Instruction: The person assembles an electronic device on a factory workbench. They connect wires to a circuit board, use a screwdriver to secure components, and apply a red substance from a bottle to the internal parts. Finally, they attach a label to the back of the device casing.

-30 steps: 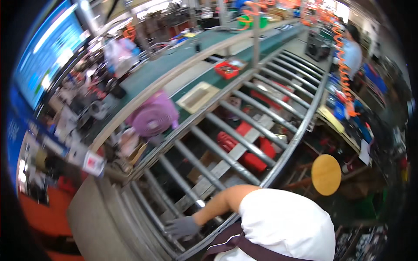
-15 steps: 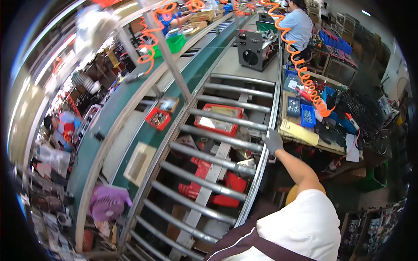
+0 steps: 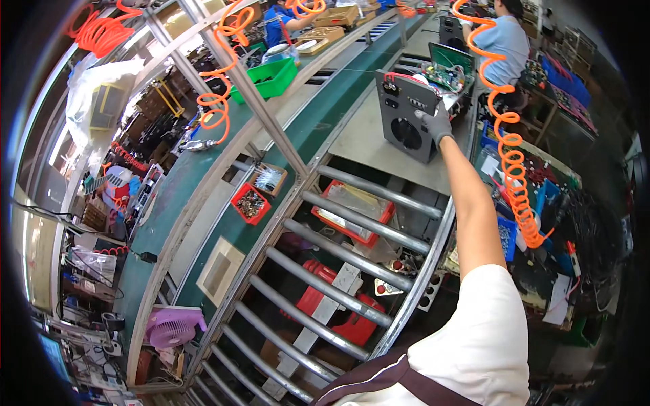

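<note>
My right hand (image 3: 437,126), in a grey glove, reaches far forward with the arm stretched out. Its fingers are closed at the right edge of a dark grey front panel (image 3: 396,122) with a big round opening and small cutouts. The panel belongs to an open machine casing that stands upright on a flat, light section (image 3: 359,139) of the line beyond the rollers. Behind the panel, a circuit board (image 3: 443,82), red wires and a green plate (image 3: 452,57) show. My left hand is out of view.
Metal rollers (image 3: 328,274) run towards me, with red boxes (image 3: 365,223) below. Orange coiled hoses (image 3: 509,149) hang overhead. A cluttered bench (image 3: 542,271) stands right; a green bin (image 3: 271,76), a red parts tray (image 3: 250,204) and a purple fan (image 3: 172,329) are left. A person (image 3: 504,44) works ahead.
My right hand has left the roller frame's right rail and moved forward onto the grey panel. The view has shifted, and the casing appears nearer and slightly turned.
</note>
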Tool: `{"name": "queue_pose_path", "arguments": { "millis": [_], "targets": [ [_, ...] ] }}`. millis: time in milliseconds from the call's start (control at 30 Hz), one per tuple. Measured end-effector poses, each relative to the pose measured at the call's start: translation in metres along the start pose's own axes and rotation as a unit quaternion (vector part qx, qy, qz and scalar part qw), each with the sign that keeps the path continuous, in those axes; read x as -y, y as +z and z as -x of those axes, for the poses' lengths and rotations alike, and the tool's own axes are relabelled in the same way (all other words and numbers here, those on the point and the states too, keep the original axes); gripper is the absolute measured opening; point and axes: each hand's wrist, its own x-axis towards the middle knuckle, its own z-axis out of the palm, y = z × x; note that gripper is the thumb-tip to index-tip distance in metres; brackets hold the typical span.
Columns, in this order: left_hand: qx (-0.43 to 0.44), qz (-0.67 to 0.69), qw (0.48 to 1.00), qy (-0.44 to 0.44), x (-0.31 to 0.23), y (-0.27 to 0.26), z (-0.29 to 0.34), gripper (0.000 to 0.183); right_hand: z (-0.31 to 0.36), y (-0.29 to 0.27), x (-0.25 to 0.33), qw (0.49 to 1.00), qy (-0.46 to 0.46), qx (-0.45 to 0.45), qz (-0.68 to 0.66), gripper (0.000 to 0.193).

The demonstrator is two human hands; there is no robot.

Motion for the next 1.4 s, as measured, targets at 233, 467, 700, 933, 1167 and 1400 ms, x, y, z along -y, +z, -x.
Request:
{"name": "queue_pose_path", "arguments": {
  "millis": [233,467,700,933,1167,1400],
  "targets": [
    [-0.029,0.039,0.998,-0.047,0.029,-0.041,0.000,0.052,-0.002,0.022,-0.001,0.995,0.095,-0.003,-0.042,0.056],
    [-0.026,0.115,0.989,-0.088,0.076,-0.093,-0.024,0.048,0.119,0.013,0.055,0.997,0.060,0.034,-0.018,0.054],
    [0.131,0.202,0.970,0.021,0.003,0.020,0.009,0.037,0.272,0.001,0.079,0.995,0.002,0.078,-0.054,0.048],
    [0.408,0.137,0.864,0.262,-0.097,0.117,0.122,0.033,0.345,-0.056,0.104,0.990,-0.118,0.039,-0.073,0.037],
    [0.399,0.206,0.826,0.341,-0.184,0.210,0.120,0.046,0.264,-0.116,0.023,0.977,-0.126,-0.157,0.069,0.047],
    [0.569,0.302,0.762,0.070,-0.237,0.254,0.061,0.059,0.266,-0.083,0.019,0.987,-0.108,0.099,-0.068,0.055]
  ]
}}
